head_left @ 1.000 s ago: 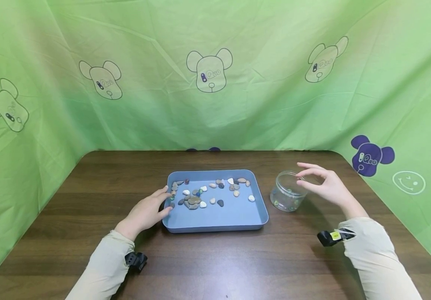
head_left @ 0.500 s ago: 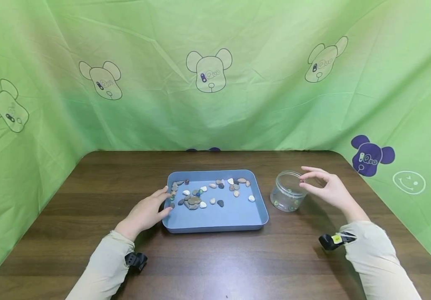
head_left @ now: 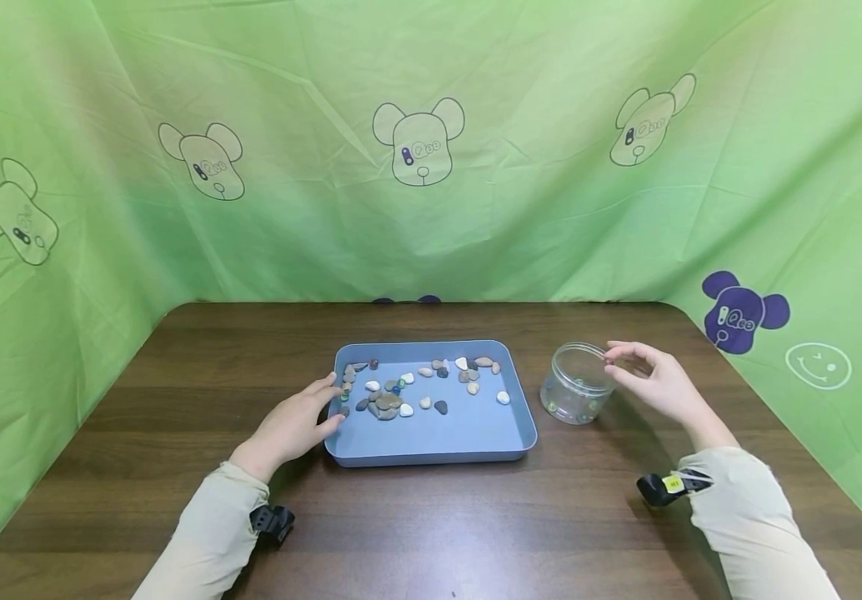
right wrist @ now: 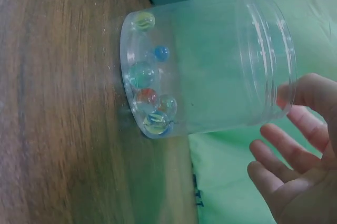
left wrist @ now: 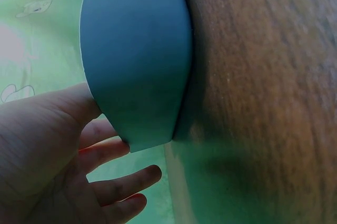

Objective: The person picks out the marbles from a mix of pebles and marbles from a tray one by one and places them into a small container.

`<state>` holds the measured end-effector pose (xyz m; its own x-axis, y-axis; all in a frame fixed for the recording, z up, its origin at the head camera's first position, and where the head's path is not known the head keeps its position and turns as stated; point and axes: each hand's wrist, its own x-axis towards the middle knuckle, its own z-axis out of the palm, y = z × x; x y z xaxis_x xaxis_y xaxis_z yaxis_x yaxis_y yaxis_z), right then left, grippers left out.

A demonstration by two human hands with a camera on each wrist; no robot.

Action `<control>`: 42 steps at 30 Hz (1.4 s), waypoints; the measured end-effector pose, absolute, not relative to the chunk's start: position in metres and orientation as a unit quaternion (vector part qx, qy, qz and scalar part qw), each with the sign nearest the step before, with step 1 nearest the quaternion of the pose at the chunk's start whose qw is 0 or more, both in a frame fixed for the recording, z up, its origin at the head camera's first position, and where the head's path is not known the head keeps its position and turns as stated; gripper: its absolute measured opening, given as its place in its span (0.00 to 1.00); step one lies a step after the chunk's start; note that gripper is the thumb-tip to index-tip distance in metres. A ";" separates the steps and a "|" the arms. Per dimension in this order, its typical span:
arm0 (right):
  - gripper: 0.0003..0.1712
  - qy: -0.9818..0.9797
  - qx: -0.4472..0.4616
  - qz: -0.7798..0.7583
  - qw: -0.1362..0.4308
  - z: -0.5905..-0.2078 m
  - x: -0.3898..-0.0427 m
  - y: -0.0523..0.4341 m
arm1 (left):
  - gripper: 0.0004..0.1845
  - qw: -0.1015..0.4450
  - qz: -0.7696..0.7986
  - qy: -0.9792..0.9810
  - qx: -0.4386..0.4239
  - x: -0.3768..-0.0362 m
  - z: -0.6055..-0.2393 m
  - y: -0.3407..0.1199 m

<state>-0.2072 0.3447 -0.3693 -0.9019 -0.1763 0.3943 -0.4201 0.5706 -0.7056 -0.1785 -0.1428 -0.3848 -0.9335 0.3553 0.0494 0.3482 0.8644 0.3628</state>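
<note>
In the head view, a blue tray point(head_left: 431, 439) holds grey, white and tan pebbles point(head_left: 388, 403) mixed with a few glass marbles point(head_left: 398, 387). My left hand point(head_left: 287, 427) rests at the tray's left side, thumb and fingertips over the rim. Its outer fingers point(left wrist: 129, 184) stay extended and spread in the left wrist view. To the right of the tray stands a clear jar point(head_left: 575, 385), upright. My right hand point(head_left: 664, 385) holds its rim at the right, thumb and forefinger close together there. Several glass marbles point(right wrist: 142, 75) lie on the jar's bottom.
Everything stands on a dark brown wooden table point(head_left: 401, 533). A green curtain point(head_left: 528, 233) printed with bear heads hangs behind it and along the sides. Black cameras are strapped over the pale sleeves point(head_left: 757, 508).
My right hand has shifted slightly right and down from above the jar's opening to its right rim, its thumb and forefinger drawing closer together. My left hand, tray and jar have stayed put.
</note>
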 end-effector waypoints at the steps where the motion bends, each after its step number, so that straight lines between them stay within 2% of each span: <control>1: 0.11 -0.873 0.168 0.435 0.138 -0.369 -0.207 0.344 | 0.24 0.009 0.186 0.965 0.182 -0.179 -0.385 -0.143; 16: 0.09 -0.874 0.161 0.430 0.162 -0.362 -0.209 0.335 | 0.24 0.007 0.183 0.966 0.182 -0.179 -0.384 -0.143; 26: 0.07 -0.875 0.191 0.407 0.179 -0.340 -0.214 0.305 | 0.24 0.005 0.183 0.966 0.184 -0.180 -0.386 -0.143; 35: 0.06 -0.872 0.230 0.405 0.150 -0.326 -0.220 0.268 | 0.24 0.003 0.177 0.967 0.185 -0.181 -0.388 -0.144; 42: 0.06 -0.878 0.235 0.404 0.106 -0.327 -0.229 0.244 | 0.25 0.003 0.173 0.968 0.183 -0.181 -0.388 -0.143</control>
